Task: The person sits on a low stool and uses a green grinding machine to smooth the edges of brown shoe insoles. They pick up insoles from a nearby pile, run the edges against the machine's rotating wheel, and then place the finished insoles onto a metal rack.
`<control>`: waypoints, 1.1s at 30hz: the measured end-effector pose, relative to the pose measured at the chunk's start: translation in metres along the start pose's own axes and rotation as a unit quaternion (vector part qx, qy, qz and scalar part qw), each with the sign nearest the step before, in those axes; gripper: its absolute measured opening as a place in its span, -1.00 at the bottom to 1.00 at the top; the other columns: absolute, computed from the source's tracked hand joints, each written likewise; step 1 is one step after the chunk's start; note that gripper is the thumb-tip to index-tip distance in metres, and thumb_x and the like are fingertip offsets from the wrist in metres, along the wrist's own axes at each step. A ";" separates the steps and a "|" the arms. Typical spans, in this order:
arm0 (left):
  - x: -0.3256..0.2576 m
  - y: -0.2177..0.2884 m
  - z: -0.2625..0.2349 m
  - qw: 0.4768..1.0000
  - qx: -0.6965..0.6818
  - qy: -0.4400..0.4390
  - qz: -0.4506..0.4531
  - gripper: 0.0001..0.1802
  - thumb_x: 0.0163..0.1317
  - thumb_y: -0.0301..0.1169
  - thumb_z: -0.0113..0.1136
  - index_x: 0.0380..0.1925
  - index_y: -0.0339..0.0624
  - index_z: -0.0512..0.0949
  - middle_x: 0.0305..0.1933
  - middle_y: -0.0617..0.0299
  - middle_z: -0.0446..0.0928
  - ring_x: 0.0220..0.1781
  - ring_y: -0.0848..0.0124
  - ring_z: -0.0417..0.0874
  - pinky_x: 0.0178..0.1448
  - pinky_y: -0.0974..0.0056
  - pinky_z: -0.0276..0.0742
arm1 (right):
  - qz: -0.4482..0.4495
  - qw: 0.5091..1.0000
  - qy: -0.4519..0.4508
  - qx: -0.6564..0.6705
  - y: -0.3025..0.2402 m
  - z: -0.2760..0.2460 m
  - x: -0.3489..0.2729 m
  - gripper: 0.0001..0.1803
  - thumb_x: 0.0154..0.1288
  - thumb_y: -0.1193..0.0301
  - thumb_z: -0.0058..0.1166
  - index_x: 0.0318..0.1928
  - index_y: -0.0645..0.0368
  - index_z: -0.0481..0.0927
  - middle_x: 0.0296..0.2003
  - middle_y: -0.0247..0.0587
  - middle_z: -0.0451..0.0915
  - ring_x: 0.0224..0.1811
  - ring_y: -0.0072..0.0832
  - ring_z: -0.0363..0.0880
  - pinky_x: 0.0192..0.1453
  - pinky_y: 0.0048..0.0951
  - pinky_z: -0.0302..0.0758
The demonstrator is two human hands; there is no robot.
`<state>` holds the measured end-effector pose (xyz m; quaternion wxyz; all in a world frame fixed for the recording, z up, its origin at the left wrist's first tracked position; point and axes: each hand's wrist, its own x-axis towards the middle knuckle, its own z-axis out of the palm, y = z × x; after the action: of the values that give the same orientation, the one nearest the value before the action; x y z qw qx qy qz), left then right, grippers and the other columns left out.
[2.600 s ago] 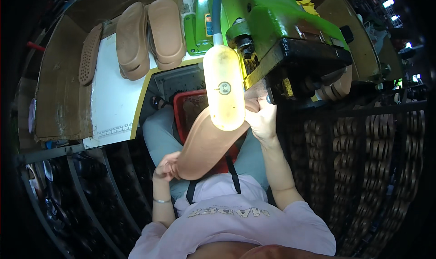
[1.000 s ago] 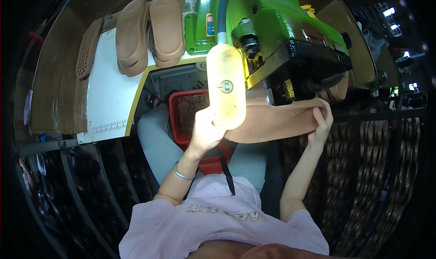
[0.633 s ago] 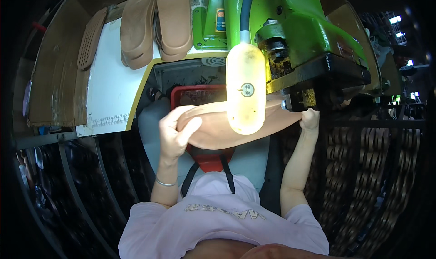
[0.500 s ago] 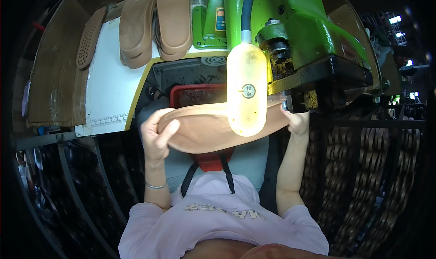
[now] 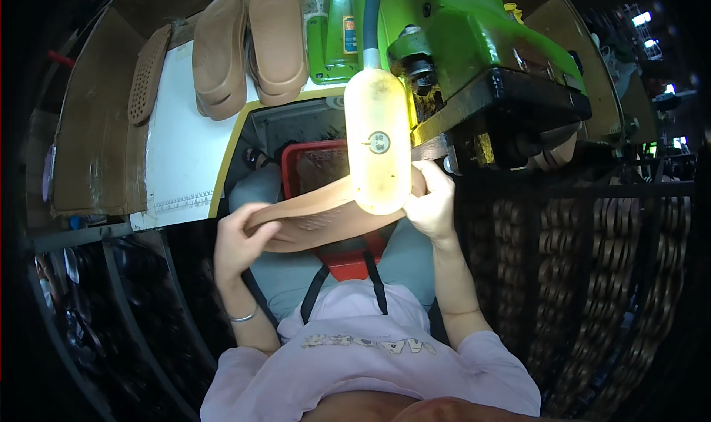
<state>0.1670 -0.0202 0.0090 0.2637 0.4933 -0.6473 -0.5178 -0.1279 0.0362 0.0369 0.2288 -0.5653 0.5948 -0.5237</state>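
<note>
Head view — pinched between thumb and fingers of left hand point(image 5: 241, 248) and right hand point(image 5: 433, 209), one end in each grip: tan sole point(image 5: 315, 226). Held above the lap, partly behind lit lamp point(image 5: 378, 115), with long axis crosswise, slanting up rightward — toe and heel hard to tell. Beyond, stacked soles point(image 5: 278, 44) on white worktop point(image 5: 178, 148).

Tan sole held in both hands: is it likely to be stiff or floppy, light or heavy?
The tan sole is probably fairly stiff: it spans from the left hand to the right hand with no obvious droop. It seems likely light, since the hands hold it only near its ends.
</note>
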 end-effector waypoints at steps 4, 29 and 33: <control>0.028 0.071 0.057 0.951 0.175 0.000 0.253 -0.55 -0.20 -0.22 0.48 -0.29 -0.19 0.61 -0.34 0.07 0.62 -0.31 0.13 0.64 -0.14 0.21 0.53 | 0.063 0.995 0.011 0.078 0.012 -0.019 -0.010 -0.59 0.03 0.43 0.39 -0.12 0.33 0.56 -0.23 -0.22 0.65 -0.17 -0.51 0.59 -0.04 -0.52 0.49; 0.041 0.060 0.125 0.973 -0.038 -0.048 0.224 -0.71 0.11 -0.54 0.30 -0.16 -0.28 0.49 -0.26 0.23 0.61 -0.25 0.58 0.60 -0.16 0.47 0.51 | 0.100 0.970 0.109 0.192 0.010 -0.019 -0.028 -0.64 0.13 0.61 0.22 -0.08 0.32 0.38 -0.22 -0.20 0.54 -0.18 -0.61 0.52 -0.04 -0.57 0.46; 0.048 0.060 0.127 0.974 -0.052 -0.077 0.205 -0.73 0.15 -0.55 0.27 -0.15 -0.27 0.47 -0.28 0.25 0.61 -0.27 0.62 0.59 -0.18 0.51 0.49 | 0.083 0.965 0.146 0.200 0.006 -0.017 -0.030 -0.63 0.15 0.59 0.21 -0.09 0.32 0.34 -0.20 -0.17 0.52 -0.17 -0.59 0.51 -0.02 -0.54 0.46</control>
<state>0.0194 -0.0132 0.0155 0.3383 0.2946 -0.7252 -0.5223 -0.1377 0.0685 0.0275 0.2908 -0.3744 0.5497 -0.6878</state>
